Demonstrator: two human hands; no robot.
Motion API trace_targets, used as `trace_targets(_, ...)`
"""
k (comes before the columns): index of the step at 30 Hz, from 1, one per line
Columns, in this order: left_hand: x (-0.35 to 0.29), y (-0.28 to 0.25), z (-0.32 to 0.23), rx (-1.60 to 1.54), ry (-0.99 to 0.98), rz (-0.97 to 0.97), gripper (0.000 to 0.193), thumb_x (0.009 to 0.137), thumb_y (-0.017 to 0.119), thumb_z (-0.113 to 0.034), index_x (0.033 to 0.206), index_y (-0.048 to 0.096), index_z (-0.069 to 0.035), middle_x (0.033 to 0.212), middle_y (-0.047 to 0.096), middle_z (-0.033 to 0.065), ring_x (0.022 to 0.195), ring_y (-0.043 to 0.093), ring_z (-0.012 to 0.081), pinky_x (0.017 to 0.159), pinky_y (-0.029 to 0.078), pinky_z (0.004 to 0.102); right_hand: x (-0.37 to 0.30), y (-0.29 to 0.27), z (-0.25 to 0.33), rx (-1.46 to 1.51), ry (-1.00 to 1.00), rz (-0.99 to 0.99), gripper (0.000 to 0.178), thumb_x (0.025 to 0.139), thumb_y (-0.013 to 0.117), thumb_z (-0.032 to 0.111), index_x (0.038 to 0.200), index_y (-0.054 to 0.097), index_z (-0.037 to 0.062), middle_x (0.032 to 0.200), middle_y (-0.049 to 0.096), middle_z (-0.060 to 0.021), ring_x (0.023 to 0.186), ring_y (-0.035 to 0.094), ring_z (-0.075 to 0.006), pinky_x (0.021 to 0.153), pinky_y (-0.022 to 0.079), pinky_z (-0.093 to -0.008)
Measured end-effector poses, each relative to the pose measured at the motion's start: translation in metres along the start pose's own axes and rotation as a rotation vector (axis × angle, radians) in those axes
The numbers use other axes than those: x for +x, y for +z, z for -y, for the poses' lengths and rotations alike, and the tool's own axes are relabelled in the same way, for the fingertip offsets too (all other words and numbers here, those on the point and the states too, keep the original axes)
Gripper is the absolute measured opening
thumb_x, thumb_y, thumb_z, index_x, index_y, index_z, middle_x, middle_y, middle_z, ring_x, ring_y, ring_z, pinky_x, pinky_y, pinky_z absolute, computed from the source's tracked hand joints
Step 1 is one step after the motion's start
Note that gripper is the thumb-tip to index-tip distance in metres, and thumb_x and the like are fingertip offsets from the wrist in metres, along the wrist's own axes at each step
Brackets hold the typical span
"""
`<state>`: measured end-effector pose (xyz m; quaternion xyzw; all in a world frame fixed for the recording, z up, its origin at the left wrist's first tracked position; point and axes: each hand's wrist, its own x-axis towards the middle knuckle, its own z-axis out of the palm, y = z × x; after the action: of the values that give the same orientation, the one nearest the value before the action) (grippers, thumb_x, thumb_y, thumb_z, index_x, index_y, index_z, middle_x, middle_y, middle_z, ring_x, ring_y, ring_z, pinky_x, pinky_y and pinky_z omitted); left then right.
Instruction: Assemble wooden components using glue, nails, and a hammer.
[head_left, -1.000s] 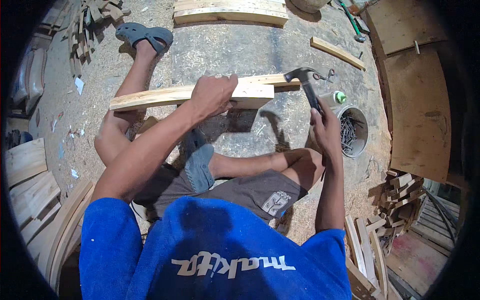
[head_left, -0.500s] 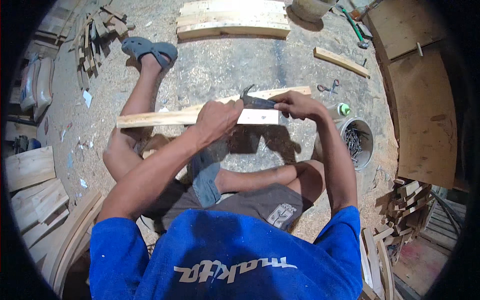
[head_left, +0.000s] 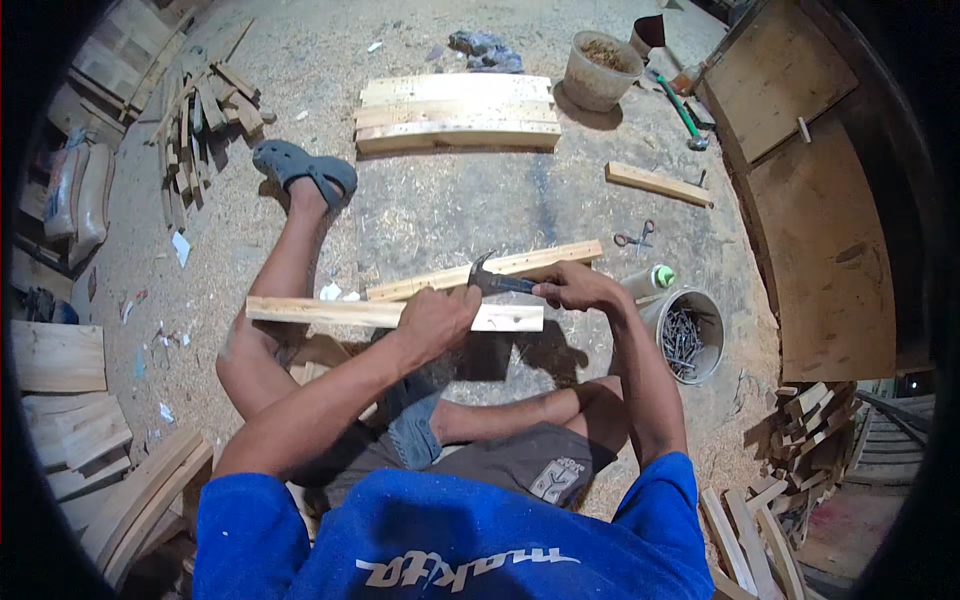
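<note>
A pale wooden batten (head_left: 345, 312) lies across in front of me, its left part over my bent leg. My left hand (head_left: 437, 318) is closed on it right of the middle; whether a nail sits between the fingers I cannot make out. In my right hand (head_left: 580, 287) is a claw hammer (head_left: 505, 283), gripped by its dark handle. The hammer's head is right beside my left fingertips, claw pointing up and away. Just beyond, a second batten (head_left: 545, 258) rests at a slant, partly behind the hammer and hands.
To the right stand a bucket of nails (head_left: 683, 340), a green-capped bottle (head_left: 655, 280) and scissors (head_left: 635, 237). Farther off lie a short wood block (head_left: 658, 184), a green-handled hammer (head_left: 682, 113), a slatted wooden panel (head_left: 455, 140) and a tub (head_left: 600, 72). Scrap wood (head_left: 205, 120) is piled left.
My view has tilted upward, so more of the far floor shows and everything sits lower. Both hands keep their holds on the batten and hammer, with little change between them.
</note>
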<state>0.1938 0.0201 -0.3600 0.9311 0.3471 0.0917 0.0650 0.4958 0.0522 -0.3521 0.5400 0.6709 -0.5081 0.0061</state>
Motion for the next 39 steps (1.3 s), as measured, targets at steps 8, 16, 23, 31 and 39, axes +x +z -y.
trace_targets(8,-0.005,0.004,-0.003,0.033,0.047,-0.048,0.017,0.089,0.064,-0.015,0.092,0.053,-0.003,0.076,0.064,0.0123,0.061,0.071,0.0293,0.052,0.056,0.0434,-0.003,0.001,0.000,0.071,0.009,0.053,0.040,0.104,0.061,0.031,0.141,0.065,0.0149,0.071,0.054,0.0020,0.060,0.049,-0.0090,0.049,0.040,-0.0283)
trace_targets(16,-0.004,0.004,0.000,-0.005,0.038,-0.023,0.015,0.089,0.062,-0.014,0.093,0.052,-0.003,0.076,0.064,0.0143,0.062,0.071,0.0334,0.052,0.056,0.0449,-0.021,0.008,0.003,0.084,0.041,0.033,0.041,0.105,0.059,0.024,0.144,0.061,0.0121,0.072,0.057,-0.0009,0.055,0.049,-0.0103,0.047,0.040,-0.0292)
trace_targets(23,0.001,-0.001,0.004,-0.060,0.039,0.021,0.014,0.089,0.060,-0.012,0.094,0.051,-0.003,0.079,0.068,0.0173,0.063,0.071,0.0355,0.053,0.055,0.0465,-0.092,0.065,-0.024,0.501,0.211,-0.459,0.037,0.107,0.053,0.022,0.140,0.059,0.0061,0.077,0.063,-0.0076,0.058,0.057,-0.0148,0.050,0.049,-0.0351)
trace_targets(31,0.016,0.001,0.007,-0.012,-0.075,0.162,0.052,0.077,0.086,-0.034,0.100,0.053,-0.002,0.082,0.071,0.0200,0.071,0.072,0.0410,0.060,0.055,0.0510,-0.089,0.147,-0.071,0.207,0.375,-0.783,0.034,0.099,0.062,0.024,0.119,0.067,-0.0028,0.100,0.071,-0.0272,0.098,0.068,-0.0456,0.087,0.052,-0.0513)
trace_targets(39,0.012,0.001,0.004,-0.010,-0.041,0.086,0.036,0.081,0.078,-0.019,0.097,0.050,-0.003,0.080,0.067,0.0210,0.070,0.071,0.0428,0.059,0.055,0.0516,-0.189,0.076,-0.043,-0.237,0.142,-1.339,0.018,0.088,0.072,0.011,0.102,0.071,0.0008,0.098,0.069,-0.0187,0.099,0.064,-0.0407,0.091,0.051,-0.0482)
